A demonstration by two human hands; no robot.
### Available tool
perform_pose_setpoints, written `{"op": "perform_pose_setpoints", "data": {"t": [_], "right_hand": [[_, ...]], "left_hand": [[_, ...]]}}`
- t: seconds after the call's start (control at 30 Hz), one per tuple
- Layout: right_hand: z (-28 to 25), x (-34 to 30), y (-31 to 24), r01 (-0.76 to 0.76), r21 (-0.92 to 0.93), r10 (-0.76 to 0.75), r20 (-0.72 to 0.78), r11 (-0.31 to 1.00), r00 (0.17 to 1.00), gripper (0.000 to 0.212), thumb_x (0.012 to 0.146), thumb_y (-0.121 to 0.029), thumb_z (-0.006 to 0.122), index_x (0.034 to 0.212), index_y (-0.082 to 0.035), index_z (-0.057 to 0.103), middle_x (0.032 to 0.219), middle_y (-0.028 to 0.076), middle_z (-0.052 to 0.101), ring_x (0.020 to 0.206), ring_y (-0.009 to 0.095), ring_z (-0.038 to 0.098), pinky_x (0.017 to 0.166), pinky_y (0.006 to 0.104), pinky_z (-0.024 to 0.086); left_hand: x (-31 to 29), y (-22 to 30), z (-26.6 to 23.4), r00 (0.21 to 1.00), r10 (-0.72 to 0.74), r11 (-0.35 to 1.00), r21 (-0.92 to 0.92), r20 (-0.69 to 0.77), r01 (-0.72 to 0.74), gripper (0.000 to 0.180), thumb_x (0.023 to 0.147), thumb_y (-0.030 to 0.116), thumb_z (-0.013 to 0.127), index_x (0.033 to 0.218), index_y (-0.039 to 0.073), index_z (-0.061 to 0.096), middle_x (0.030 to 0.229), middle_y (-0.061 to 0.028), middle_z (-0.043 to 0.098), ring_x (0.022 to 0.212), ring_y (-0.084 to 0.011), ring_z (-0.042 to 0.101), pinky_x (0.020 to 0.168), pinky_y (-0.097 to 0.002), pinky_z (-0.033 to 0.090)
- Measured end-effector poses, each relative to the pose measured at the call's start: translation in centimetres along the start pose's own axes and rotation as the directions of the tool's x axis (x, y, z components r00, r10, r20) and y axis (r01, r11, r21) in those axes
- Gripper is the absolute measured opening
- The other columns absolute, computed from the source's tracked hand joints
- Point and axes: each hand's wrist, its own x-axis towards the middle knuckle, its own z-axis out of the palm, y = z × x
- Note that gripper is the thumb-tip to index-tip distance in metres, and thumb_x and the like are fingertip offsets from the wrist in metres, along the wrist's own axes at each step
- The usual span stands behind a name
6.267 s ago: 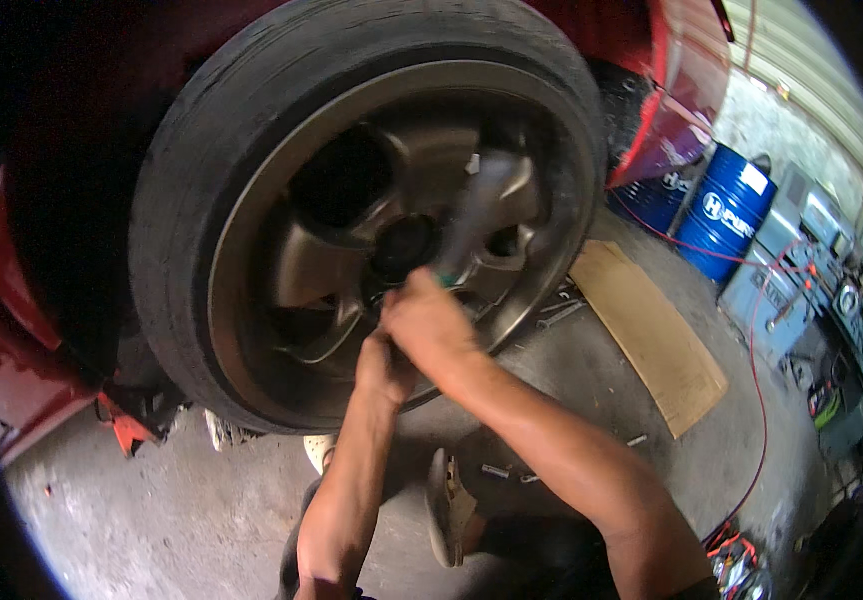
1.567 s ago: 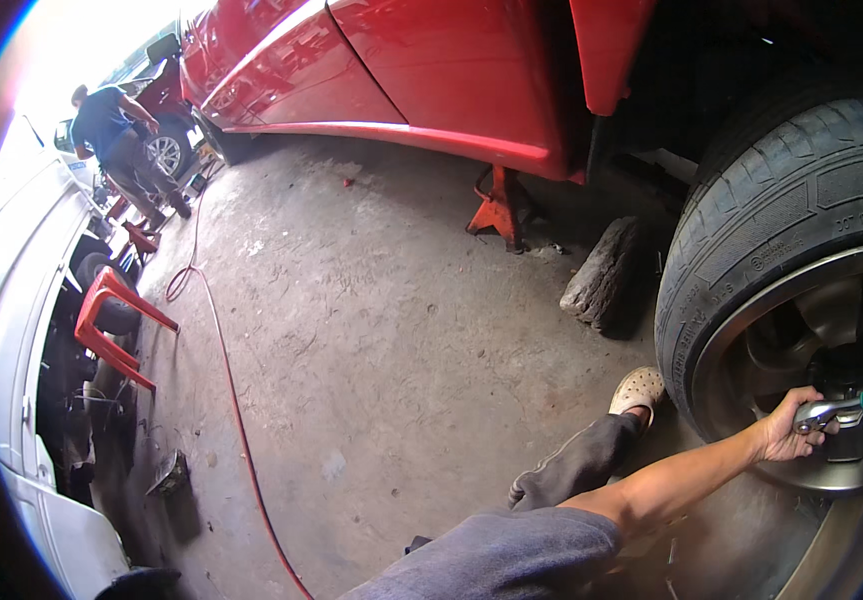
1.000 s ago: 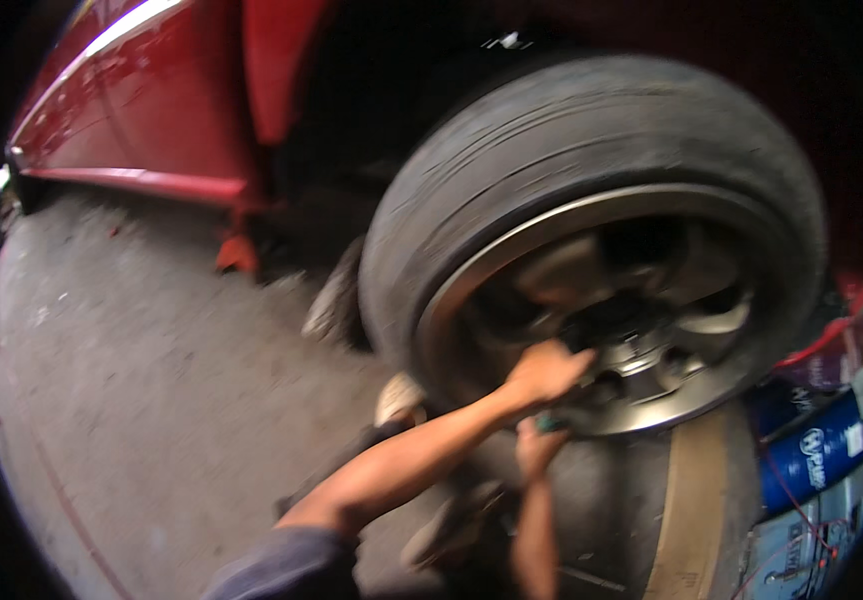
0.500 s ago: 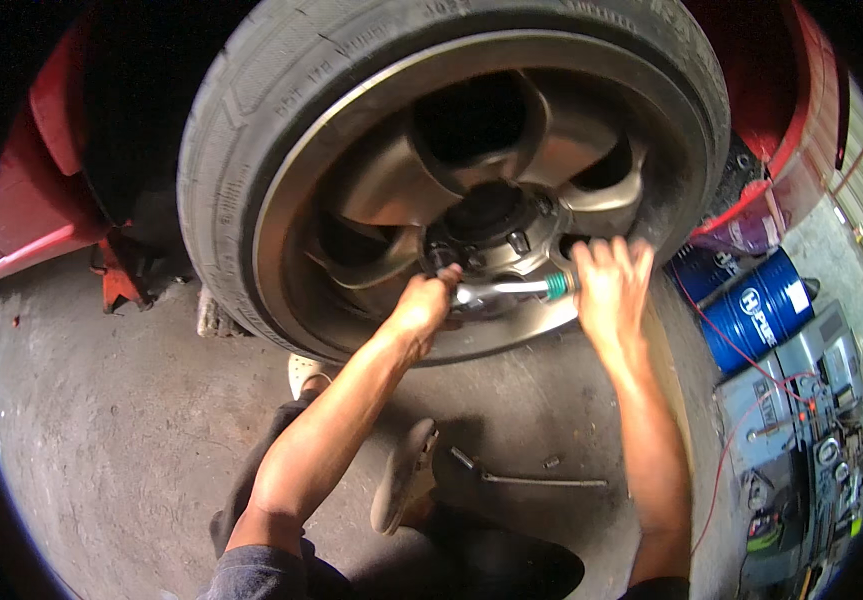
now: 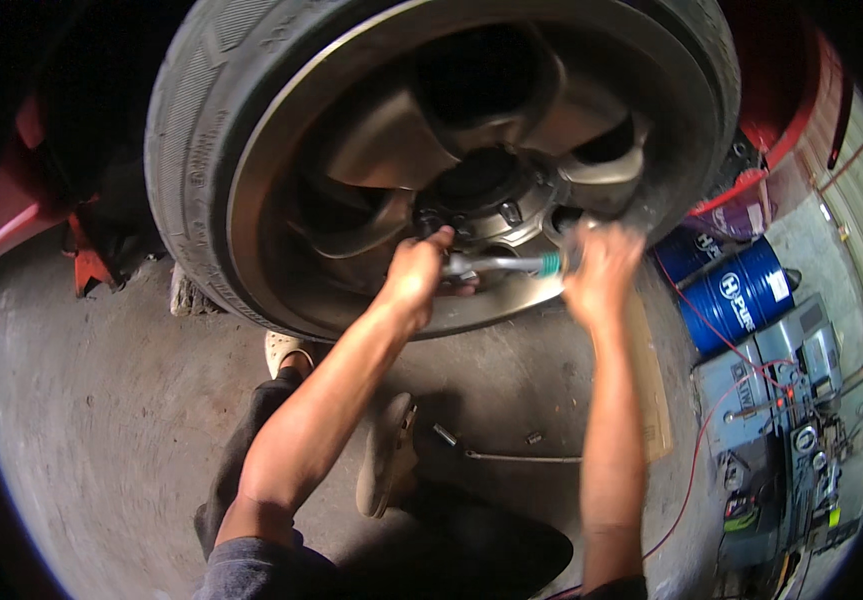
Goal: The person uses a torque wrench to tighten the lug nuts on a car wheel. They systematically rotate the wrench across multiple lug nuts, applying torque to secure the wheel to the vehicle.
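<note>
The person's left hand (image 5: 413, 275) is clenched around the head end of a shiny wrench (image 5: 496, 264), pressing it onto a nut by the middle of the big grey wheel (image 5: 381, 150) so it does not slip off. The right hand (image 5: 601, 270) grips the far end of the wrench by its green band, where a pull turns it most easily. Another long metal bar (image 5: 521, 458) lies on the concrete floor (image 5: 101, 400) below, and a blue drum (image 5: 736, 300) stands off to the right.
</note>
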Motion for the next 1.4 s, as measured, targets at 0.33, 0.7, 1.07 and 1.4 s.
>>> {"op": "perform_pose_setpoints", "data": {"t": [0.33,0.7,1.07,1.4], "right_hand": [[11.5,-4.1,3.3,-0.004,0.346,-0.055,0.163,0.938,0.985,0.026,0.064,-0.008,0.066,0.089,-0.004,0.064,0.08,0.015,0.063,0.077,0.033,0.06,0.069,0.0418,0.046],[-6.7,4.6,-10.4,0.696,-0.575,-0.868,-0.049,0.429,0.494,0.006,0.064,-0.012,0.059,0.07,-0.01,0.061,0.067,0.004,0.058,0.076,0.019,0.055,0.084,0.0367,0.038],[1.2,0.8,2.1,0.253,0.021,-0.246,-0.171,0.967,0.954,0.03,0.051,0.001,0.06,0.081,-0.002,0.061,0.08,0.012,0.059,0.083,0.03,0.053,0.086,0.0391,0.034],[11.9,-2.7,5.0,0.16,0.308,-0.2,0.102,0.938,0.974,0.021,0.058,0.0,0.062,0.079,-0.004,0.061,0.079,0.016,0.062,0.078,0.034,0.059,0.069,0.0414,0.045]], "left_hand": [[-0.5,0.8,1.6,0.997,0.007,0.993,-0.119,-0.077,-0.016,0.02,0.087,0.019,0.049,0.09,0.0,0.05,0.077,-0.0092,0.055,0.082,-0.0234,0.055,0.08,-0.0393,0.041],[2.0,-3.8,-1.1,0.868,0.275,0.491,-0.837,0.413,0.242,0.023,0.083,0.022,0.055,0.096,0.004,0.052,0.093,-0.0105,0.057,0.089,-0.0226,0.055,0.081,-0.0401,0.048],[0.9,-0.6,1.1,0.987,-0.16,0.712,-0.69,0.021,0.13,0.007,0.067,0.006,0.053,0.068,0.006,0.046,0.063,-0.0055,0.049,0.064,-0.0206,0.056,0.065,-0.0323,0.048],[-0.1,0.0,2.4,0.992,-0.055,0.853,-0.522,-0.109,-0.01,0.002,0.073,0.008,0.051,0.073,0.006,0.05,0.07,-0.0059,0.048,0.067,-0.0174,0.05,0.064,-0.0338,0.046]]}}
